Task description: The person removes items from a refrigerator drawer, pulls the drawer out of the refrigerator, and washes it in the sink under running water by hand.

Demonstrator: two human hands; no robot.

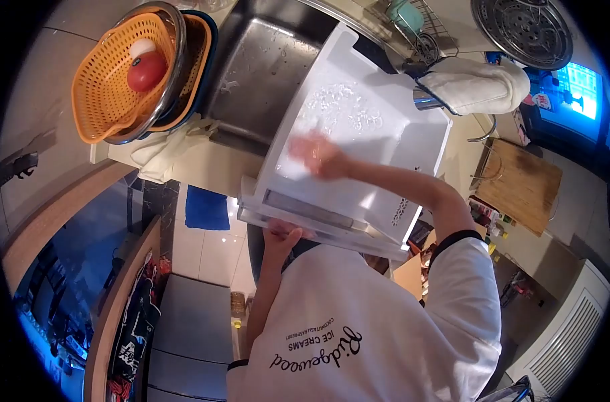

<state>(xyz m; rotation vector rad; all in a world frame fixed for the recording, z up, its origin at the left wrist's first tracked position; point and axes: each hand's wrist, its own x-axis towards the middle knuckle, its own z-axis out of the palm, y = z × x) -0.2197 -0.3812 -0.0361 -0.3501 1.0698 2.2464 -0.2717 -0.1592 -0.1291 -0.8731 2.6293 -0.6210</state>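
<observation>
A large white drawer-like bin (402, 144) lies tilted over the sink (251, 77), with water and bubbles pooled inside. My right hand (318, 155) is inside the bin, over its wet floor, blurred by motion; whether its fingers hold anything is not visible. My left hand (285, 234) grips the bin's clear front edge from below, its thumb showing. Above the bin's far right corner, a cream cloth cover (479, 86) wraps what looks like the faucet.
Orange baskets (94, 87) with a red item sit left of the sink, beside a pale cloth (174, 149). A wooden board (522, 184), a wire rack (435, 20) and a lit screen (579, 90) are on the right. A blue cloth (208, 208) lies below the counter.
</observation>
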